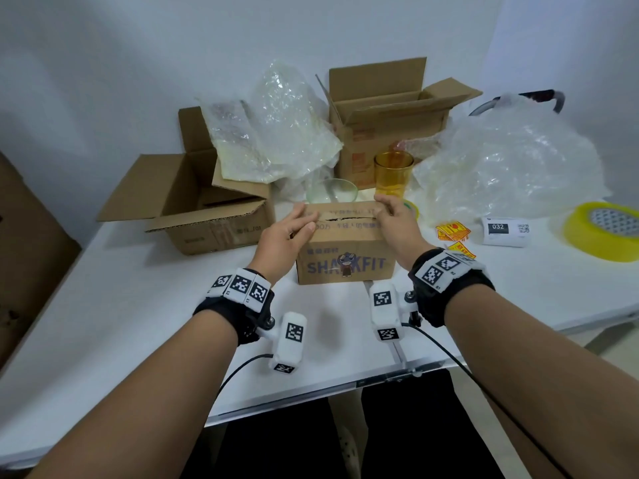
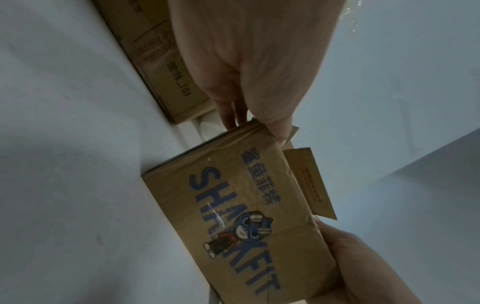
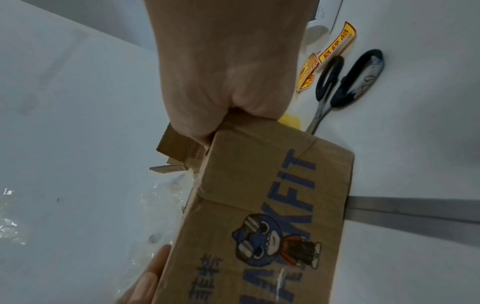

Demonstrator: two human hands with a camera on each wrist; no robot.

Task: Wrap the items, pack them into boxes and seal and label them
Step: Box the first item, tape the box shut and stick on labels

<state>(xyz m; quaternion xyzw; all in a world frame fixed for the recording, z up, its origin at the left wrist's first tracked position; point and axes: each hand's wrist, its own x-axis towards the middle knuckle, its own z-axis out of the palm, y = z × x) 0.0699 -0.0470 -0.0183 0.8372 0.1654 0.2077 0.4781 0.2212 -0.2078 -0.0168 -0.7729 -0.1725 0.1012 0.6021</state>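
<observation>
A small brown cardboard box (image 1: 345, 252) printed SHARKFIT in blue stands on the white table (image 1: 138, 323), its top flaps folded down. My left hand (image 1: 294, 228) rests on the box's top left corner, fingers stretched over the flap. My right hand (image 1: 392, 214) presses the top right corner, fingers pointing left along the far edge. The left wrist view shows the box front (image 2: 233, 205) with my left hand (image 2: 249, 72) at one end. In the right wrist view my right hand (image 3: 228, 72) presses the box corner (image 3: 272, 185). What the box holds is hidden.
Behind the box stand a clear glass bowl (image 1: 332, 191) and a yellow tumbler (image 1: 393, 174). Two open cartons (image 1: 193, 205) (image 1: 387, 115) and bubble wrap (image 1: 501, 160) fill the back. Right: yellow stickers (image 1: 453, 231), label roll (image 1: 505, 231), tape roll (image 1: 605, 229), scissors (image 3: 345, 82).
</observation>
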